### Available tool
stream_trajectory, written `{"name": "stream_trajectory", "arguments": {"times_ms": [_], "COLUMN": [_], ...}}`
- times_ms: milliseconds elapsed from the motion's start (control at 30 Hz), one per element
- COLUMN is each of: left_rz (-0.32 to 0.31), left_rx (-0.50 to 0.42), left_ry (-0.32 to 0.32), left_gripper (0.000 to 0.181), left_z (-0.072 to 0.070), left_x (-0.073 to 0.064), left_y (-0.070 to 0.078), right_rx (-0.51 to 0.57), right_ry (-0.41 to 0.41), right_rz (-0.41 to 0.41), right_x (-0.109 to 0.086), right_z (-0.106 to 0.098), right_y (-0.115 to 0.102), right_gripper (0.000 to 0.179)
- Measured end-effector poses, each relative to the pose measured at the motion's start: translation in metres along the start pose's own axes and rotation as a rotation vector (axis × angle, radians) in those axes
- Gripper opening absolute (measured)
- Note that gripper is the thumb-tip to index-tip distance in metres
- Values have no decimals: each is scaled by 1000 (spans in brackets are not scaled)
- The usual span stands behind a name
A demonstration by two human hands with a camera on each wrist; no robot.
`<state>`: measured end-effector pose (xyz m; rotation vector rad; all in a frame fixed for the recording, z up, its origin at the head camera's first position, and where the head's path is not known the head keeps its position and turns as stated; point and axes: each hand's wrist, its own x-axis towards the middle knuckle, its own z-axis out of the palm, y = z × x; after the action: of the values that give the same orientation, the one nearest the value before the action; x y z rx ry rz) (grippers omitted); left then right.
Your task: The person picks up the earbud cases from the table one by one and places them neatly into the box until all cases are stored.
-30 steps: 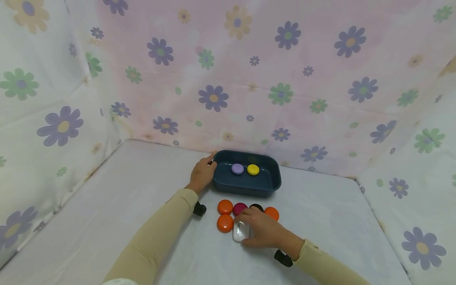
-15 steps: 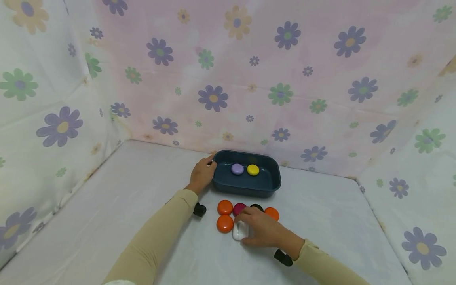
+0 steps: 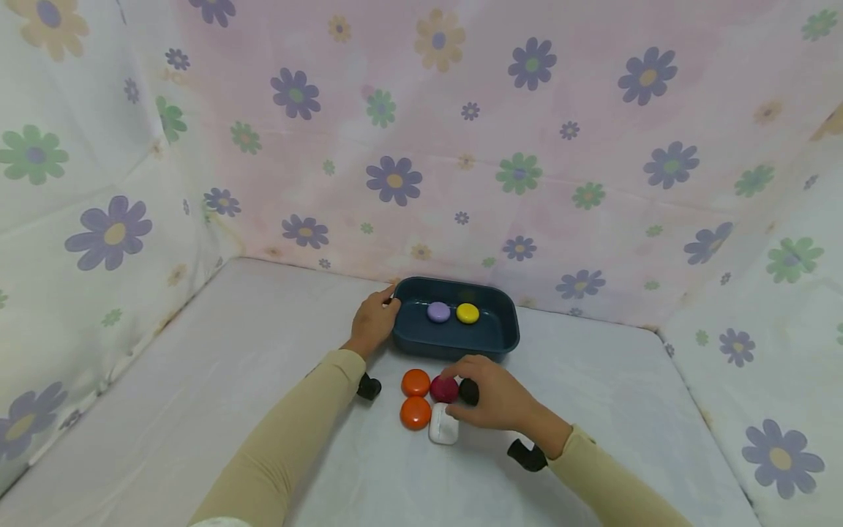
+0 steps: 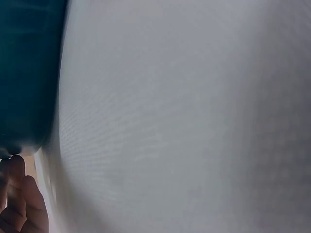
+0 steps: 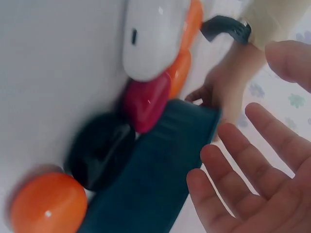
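Observation:
My left hand (image 3: 374,320) grips the left end of a dark blue rectangular tray (image 3: 454,350); in the left wrist view its fingertips meet the tray's end. Inside the tray lie a lilac disc (image 3: 438,312) and a yellow disc (image 3: 467,314). My right hand (image 3: 499,395) hovers over the row in front, thumb and fingers spread apart, holding nothing. Beneath and beside its fingers are a glossy crimson disc (image 3: 444,390) and a black disc (image 3: 469,392). A white rounded case (image 3: 444,424), like an earbud case, lies just below the crimson disc, near my thumb.
Two orange discs (image 3: 416,414) stand to the left of the white case. Another orange disc (image 5: 48,204) sits past the black one, hidden by my right hand in the head view. Flower-patterned cloth walls (image 3: 461,183) enclose the white tabletop (image 3: 296,322) behind and at both sides.
My right hand has let go of the white case and moved back toward the tray, over the crimson and black discs. The white case stays on the table. My left hand has not moved.

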<state>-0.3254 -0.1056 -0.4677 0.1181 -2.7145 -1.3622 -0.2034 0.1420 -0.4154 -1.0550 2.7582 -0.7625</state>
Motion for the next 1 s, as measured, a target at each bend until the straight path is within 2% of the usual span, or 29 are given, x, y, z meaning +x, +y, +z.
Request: {"name": "stream_trajectory", "arguments": {"times_ms": [133,333,633,1000], "left_rz": [2,9,-2,-3], "left_rx": [0,-4,-5,11], "left_ry": [1,2,2,-2], "left_gripper": [53,51,52,53], "left_z": [-1,-2,-3,-2], "left_x": [-1,-1,-2,-1], "left_y": [1,2,4,2], "right_rx": [-13,39,77,85], "right_ry": [61,136,159,246], "right_rz": [21,41,100,144], "right_x": [5,14,31,53], "right_z": [-7,-19,-28,-27], "right_y": [3,6,21,51], "right_gripper": [43,43,47,48]}}
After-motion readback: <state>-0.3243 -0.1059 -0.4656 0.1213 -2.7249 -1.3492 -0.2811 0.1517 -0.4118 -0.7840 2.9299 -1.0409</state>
